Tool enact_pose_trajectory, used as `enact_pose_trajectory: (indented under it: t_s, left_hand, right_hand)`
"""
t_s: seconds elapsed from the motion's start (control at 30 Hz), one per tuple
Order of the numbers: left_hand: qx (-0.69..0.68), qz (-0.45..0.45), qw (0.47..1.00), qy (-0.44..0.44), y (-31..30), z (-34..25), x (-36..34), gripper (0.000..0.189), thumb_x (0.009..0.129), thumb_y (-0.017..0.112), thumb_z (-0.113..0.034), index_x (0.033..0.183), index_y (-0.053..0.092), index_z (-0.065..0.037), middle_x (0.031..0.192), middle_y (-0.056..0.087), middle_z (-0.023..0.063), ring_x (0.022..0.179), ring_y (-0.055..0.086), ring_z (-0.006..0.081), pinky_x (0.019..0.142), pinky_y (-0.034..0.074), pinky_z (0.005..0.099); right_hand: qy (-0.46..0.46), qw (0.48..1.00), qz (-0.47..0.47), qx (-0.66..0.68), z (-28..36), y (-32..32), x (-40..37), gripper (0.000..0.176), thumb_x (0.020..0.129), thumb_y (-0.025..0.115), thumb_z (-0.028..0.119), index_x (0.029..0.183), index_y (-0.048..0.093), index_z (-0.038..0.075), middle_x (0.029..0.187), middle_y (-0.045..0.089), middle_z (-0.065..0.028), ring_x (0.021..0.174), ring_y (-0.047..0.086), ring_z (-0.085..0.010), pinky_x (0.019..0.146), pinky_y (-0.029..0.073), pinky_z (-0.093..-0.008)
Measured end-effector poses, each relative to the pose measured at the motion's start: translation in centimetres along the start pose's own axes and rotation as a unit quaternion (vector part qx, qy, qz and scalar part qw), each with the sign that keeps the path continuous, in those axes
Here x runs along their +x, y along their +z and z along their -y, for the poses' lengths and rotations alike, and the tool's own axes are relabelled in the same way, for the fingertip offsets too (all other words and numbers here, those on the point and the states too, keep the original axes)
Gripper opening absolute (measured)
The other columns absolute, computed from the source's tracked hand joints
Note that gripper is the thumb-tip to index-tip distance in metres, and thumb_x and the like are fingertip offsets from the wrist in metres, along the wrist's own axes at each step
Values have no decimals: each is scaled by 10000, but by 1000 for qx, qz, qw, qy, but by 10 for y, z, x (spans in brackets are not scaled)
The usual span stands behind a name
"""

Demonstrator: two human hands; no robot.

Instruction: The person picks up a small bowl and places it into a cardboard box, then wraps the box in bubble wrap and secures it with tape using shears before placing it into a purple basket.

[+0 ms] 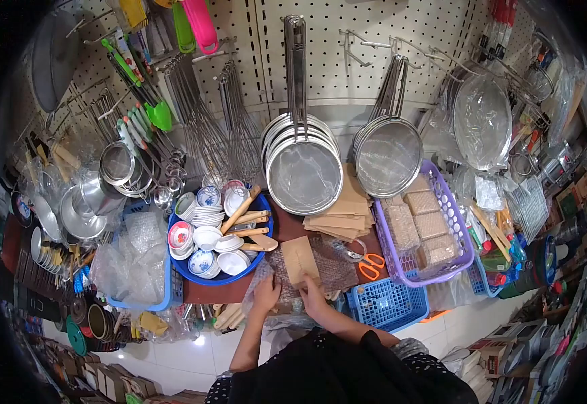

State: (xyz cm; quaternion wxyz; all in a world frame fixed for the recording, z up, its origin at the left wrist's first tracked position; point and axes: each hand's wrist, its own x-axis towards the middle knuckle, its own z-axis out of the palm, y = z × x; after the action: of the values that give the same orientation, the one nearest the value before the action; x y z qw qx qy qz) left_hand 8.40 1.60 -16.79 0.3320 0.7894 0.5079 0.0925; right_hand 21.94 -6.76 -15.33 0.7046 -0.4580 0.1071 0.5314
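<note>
A flat brown cardboard piece (299, 259) lies over a sheet of clear bubble wrap (336, 266) at the front of the red-brown table. My right hand (315, 301) pinches the near edge of the cardboard, thumb on top. To its left, my left hand (266, 294) is closed on the left edge of the bubble wrap. A roll of tape (357, 250) and orange-handled scissors (371, 266) rest right of the wrap. Behind it sits a stack of brown cardboard pieces (339, 214).
A blue basin (266, 210) of small bowls and wooden-handled utensils stands left. On the right are a purple basket (470, 246) with bubble-wrapped packets and a blue basket (389, 304). Large strainers (305, 176) hang low from the pegboard (317, 77).
</note>
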Motion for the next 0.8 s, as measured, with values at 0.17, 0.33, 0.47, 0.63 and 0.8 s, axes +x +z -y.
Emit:
enact_pose_trajectory:
  t_s: [0.17,0.33,0.47,0.63,0.8]
  left_hand:
    - [-115,11,993,2,-12,5,5,581,905,561,-391,1338,450,-19,1218,532,312,1145,498,439,979,379,451]
    - [-295,-67,946,114,-23,-52,-10,633,913,604,-291,1414,343,-4,1384,408,280,1255,443,385,1055,329,398]
    - [-307,-41,936,165,-21,-72,-13,700,848,705,-197,1417,331,-29,1392,393,241,1280,415,339,1069,320,392]
    - [-224,-74,955,181,-5,-57,-7,776,746,798,-172,1389,373,-83,1406,357,250,1280,402,398,1043,366,418]
    - [-176,-61,970,157,-12,-61,-21,808,718,809,-168,1395,370,-120,1422,331,258,1295,375,436,1031,385,448]
  right_hand:
    - [-31,999,-10,-24,4,13,-11,686,782,762,247,1284,321,94,1304,442,-88,1103,517,-209,995,377,-370]
    - [-82,986,-73,-128,-17,-4,24,787,735,804,289,1271,286,37,1235,465,-157,1124,502,-243,948,418,-362]
    - [-25,977,-86,-191,2,8,15,860,685,834,343,1255,288,2,1201,481,-173,1121,500,-249,941,429,-364]
    - [58,923,-81,-373,28,9,6,1168,585,817,564,1393,230,-41,1387,370,-254,1249,439,-370,1017,390,-460]
    - [1,844,-60,-533,33,0,7,1052,624,747,636,1329,429,-79,1330,456,-270,1226,470,-370,1019,380,-447]
